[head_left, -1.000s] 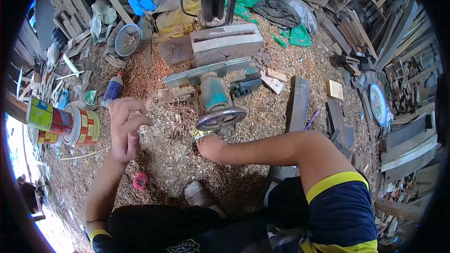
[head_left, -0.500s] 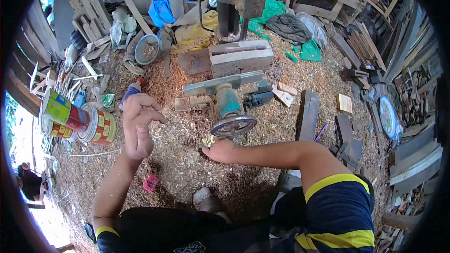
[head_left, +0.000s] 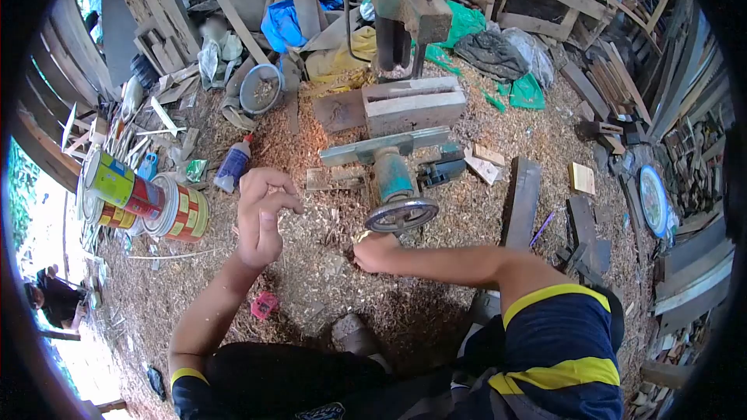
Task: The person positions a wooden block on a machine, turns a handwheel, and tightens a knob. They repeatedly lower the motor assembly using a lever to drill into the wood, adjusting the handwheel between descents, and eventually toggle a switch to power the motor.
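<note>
Small yellowish scrap (head_left: pixel 361 236) on the sawdust floor (head_left: pixel 327 280) just below a metal handwheel (head_left: pixel 401 215), right hand (head_left: pixel 375 253) fisted around it, forearm stretched low, left hand (head_left: pixel 261 216) raised, wrist bent, fingers curled onto thumb, paint cans (head_left: pixel 180 210) beyond.

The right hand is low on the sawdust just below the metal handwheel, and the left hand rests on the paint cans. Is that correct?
Not fully. The head view shows the left hand raised beside the paint cans, apart from them. The right hand is low, just below the handwheel.
</note>
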`<act>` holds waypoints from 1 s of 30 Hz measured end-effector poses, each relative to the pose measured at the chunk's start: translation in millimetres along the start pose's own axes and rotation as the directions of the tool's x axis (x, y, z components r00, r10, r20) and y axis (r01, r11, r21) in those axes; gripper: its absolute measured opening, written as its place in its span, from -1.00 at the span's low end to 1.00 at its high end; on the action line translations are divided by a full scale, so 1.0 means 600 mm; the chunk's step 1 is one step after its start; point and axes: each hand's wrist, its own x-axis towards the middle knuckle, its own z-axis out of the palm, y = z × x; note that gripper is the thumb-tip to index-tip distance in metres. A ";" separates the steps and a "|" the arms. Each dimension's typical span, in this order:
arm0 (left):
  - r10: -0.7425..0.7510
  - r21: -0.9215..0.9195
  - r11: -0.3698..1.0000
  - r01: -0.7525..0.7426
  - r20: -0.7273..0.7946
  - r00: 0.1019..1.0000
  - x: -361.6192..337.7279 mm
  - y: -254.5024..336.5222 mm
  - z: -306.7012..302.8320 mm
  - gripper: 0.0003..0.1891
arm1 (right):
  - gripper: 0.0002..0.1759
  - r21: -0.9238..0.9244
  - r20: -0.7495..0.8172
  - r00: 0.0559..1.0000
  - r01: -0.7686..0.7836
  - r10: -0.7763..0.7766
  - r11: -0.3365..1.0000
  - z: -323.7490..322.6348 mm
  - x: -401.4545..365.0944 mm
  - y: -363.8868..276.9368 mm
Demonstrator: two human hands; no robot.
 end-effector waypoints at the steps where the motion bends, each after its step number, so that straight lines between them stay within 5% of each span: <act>1: 0.015 0.035 0.999 -0.016 0.024 1.000 0.000 -0.008 -0.003 -0.21 | -0.63 -0.045 -0.010 0.999 0.050 -0.051 0.998 -0.021 -0.004 -0.006; 6: -0.094 -0.001 0.996 0.094 0.009 0.996 0.005 -0.011 0.002 -0.19 | -0.56 0.256 -0.337 0.937 0.182 -0.089 0.949 -0.121 -0.082 -0.038; 10: -0.051 -0.022 0.999 0.050 -0.074 0.996 0.008 -0.012 0.012 -0.33 | -0.53 0.241 -0.250 0.961 0.180 -0.118 0.954 -0.143 -0.115 -0.038; 12: -0.039 -0.017 0.999 0.038 -0.062 0.997 0.011 -0.007 0.013 -0.33 | -0.57 0.367 -0.513 0.853 0.319 -0.096 0.874 -0.141 -0.132 -0.025; 13: -0.027 -0.016 1.000 0.026 -0.049 0.998 0.012 -0.005 0.017 -0.33 | -0.57 0.369 -0.509 0.855 0.317 -0.095 0.874 -0.146 -0.146 -0.015; 15: -0.019 -0.025 1.000 0.018 -0.039 0.999 0.011 -0.009 0.024 -0.34 | -0.54 0.393 -0.588 0.764 0.556 -0.265 0.732 -0.165 -0.177 0.015; 16: -0.004 -0.027 1.000 0.004 -0.027 1.000 0.013 -0.012 0.029 -0.35 | -0.69 0.322 -0.501 0.789 0.551 -0.356 0.770 -0.172 -0.188 0.025; 20: -0.069 -0.104 0.992 0.065 -0.028 0.997 0.024 -0.021 0.062 -0.44 | -0.76 -0.018 -0.518 0.746 0.479 -0.418 0.878 -0.163 -0.225 0.025; 23: -0.007 -0.017 1.000 0.008 0.056 0.998 0.042 -0.016 0.069 -0.29 | -0.74 -0.054 -0.489 0.801 0.366 -0.344 0.929 -0.171 -0.258 0.015; 24: -0.009 -0.066 0.998 0.009 -0.001 1.000 0.044 -0.013 0.078 -0.44 | -0.74 -0.054 -0.491 0.801 0.364 -0.342 0.930 -0.174 -0.270 0.021; 30: 0.021 -0.055 0.998 -0.020 0.016 1.000 0.046 -0.007 0.080 -0.49 | -0.62 -0.068 -0.546 0.775 0.337 -0.318 0.939 -0.173 -0.365 0.136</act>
